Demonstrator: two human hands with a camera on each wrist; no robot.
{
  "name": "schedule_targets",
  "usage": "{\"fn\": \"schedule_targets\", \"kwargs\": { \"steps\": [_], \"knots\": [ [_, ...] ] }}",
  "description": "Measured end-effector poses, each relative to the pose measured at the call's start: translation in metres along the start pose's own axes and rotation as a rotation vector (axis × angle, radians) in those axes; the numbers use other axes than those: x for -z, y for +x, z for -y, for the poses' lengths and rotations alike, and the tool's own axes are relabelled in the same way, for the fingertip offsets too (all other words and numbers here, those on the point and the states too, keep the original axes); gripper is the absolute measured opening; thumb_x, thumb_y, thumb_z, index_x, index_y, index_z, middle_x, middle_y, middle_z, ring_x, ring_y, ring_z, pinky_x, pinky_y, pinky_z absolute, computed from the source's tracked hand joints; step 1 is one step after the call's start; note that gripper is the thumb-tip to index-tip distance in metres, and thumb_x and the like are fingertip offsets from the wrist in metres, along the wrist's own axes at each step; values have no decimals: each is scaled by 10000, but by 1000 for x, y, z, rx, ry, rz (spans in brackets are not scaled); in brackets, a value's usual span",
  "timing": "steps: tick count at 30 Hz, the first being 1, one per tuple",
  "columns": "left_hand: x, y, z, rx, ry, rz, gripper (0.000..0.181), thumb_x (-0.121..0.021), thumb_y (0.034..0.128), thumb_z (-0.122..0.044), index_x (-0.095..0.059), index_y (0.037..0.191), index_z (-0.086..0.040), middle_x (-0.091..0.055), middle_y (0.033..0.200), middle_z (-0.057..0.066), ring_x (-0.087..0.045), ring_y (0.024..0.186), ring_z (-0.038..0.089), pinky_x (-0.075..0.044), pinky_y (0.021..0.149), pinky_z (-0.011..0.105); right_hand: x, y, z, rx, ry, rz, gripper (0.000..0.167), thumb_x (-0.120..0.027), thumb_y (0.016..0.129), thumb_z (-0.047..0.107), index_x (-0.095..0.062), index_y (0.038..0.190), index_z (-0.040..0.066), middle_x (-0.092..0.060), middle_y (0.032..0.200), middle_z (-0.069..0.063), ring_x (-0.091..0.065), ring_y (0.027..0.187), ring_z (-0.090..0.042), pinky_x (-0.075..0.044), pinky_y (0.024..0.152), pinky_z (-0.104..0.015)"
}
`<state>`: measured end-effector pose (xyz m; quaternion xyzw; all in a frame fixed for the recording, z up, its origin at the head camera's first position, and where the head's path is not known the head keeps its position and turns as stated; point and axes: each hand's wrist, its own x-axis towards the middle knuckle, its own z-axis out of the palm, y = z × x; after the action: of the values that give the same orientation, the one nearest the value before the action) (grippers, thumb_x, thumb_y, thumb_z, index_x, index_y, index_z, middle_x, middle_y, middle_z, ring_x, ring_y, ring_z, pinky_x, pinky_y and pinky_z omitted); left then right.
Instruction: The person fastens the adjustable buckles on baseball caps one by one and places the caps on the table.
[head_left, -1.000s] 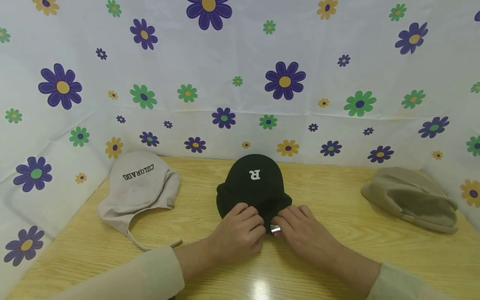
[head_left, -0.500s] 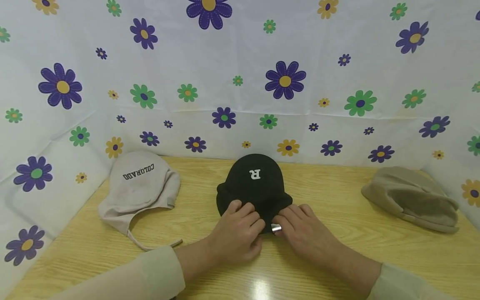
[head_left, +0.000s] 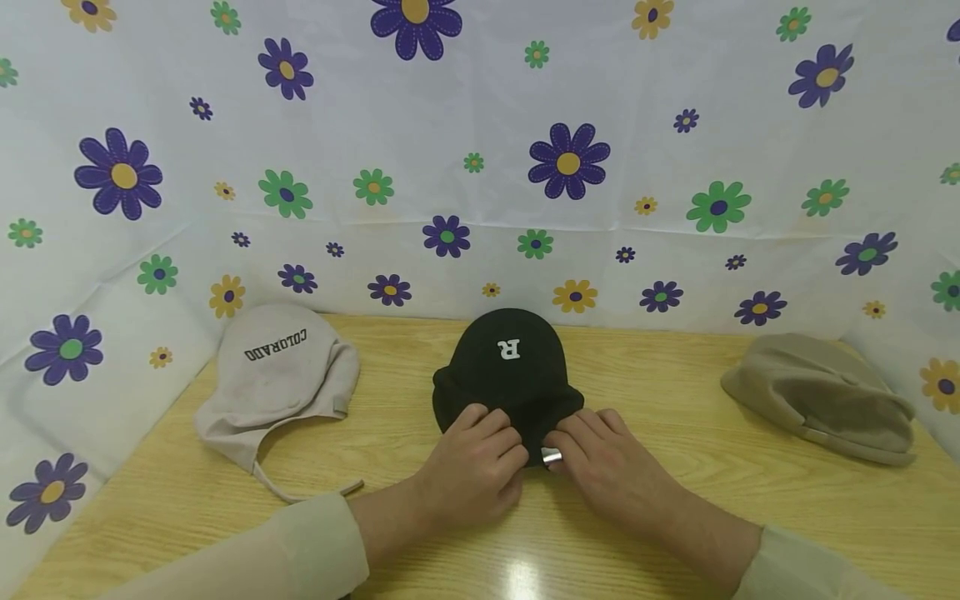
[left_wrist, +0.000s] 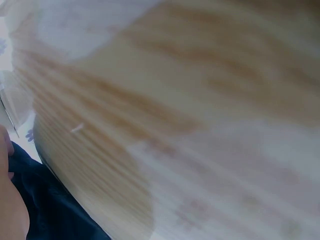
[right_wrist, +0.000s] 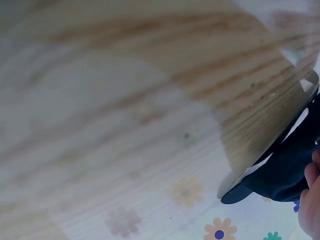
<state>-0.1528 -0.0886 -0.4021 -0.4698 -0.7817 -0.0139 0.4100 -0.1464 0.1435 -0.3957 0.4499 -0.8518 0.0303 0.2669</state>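
So there's a black cap (head_left: 510, 379) with a white R sitting mid-tabletop (head_left: 637, 367), and both hands are on its near edge. The left hand (head_left: 476, 471) has its grip curled onto the near left part, fingers bunched together. The right hand (head_left: 603, 462) is pinching the near right bit, with a shiny silver piece (head_left: 552, 456) right by its fingers; can't tell if that's a buckle. Fingertips are mostly hidden, fwiw. Off to the left there's a pale gray cap (head_left: 277, 375) reading COLORADO, its strap trailing toward the near right. Well over on the right is a slouchy brown cap (head_left: 825, 400). Flowery white backdrop (head_left: 480, 108) on the far side, and both sleeves (head_left: 315, 542) are pale.
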Motion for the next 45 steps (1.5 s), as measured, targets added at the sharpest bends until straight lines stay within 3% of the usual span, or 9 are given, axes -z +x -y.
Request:
{"fn": "schedule_targets", "kwargs": {
  "steps": [13,18,24,30,34,39,45],
  "knots": [
    [0,1,0,-21,-33,-28,112,-604,804,-156,-666,712,-174,-655,746,-59,-555,750,148,-412,758,316,1,1,1,8,24,-14,202,-609,968,281,-628,1066,106,-594,1016,15,-528,961,-168,-411,802,-320],
    [-1,2,-1,-26,-36,-51,159,-568,814,-141,-662,690,-175,-652,728,-63,-553,736,144,-413,746,309,0,1,1,13,34,-19,207,-657,937,268,-635,1060,103,-602,1017,16,-531,955,-166,-416,801,-319],
    [0,1,-1,-4,-34,-55,93,-618,768,-139,-658,691,-173,-653,727,-57,-547,732,151,-410,744,321,0,1,2,17,33,-16,237,-726,883,241,-635,1058,110,-599,1014,17,-531,957,-167,-401,792,-323],
    [0,1,0,-3,-32,-44,74,-644,769,-144,-669,707,-176,-661,744,-55,-553,744,153,-412,752,324,3,2,2,-4,29,-12,222,-606,846,172,-635,1055,103,-599,1020,1,-538,972,-187,-403,800,-340],
    [0,1,0,-4,-27,-46,90,-635,779,-145,-669,703,-177,-662,745,-56,-552,745,154,-412,753,325,4,1,1,-48,5,3,204,-569,879,173,-635,1053,90,-596,1004,-17,-532,931,-199,-405,792,-340],
    [0,1,0,-3,-25,-47,105,-622,792,-146,-668,703,-177,-658,742,-59,-544,743,152,-408,755,323,3,0,0,-68,-35,-14,146,-530,892,206,-619,929,96,-551,872,-13,-480,815,-201,-384,744,-337],
    [0,1,0,9,-37,-31,135,-577,821,-144,-659,718,-175,-652,756,-59,-531,751,151,-396,754,320,0,0,0,-37,-45,-51,298,-345,977,248,-561,827,109,-471,778,7,-418,749,-186,-343,695,-321]
  ]
}}
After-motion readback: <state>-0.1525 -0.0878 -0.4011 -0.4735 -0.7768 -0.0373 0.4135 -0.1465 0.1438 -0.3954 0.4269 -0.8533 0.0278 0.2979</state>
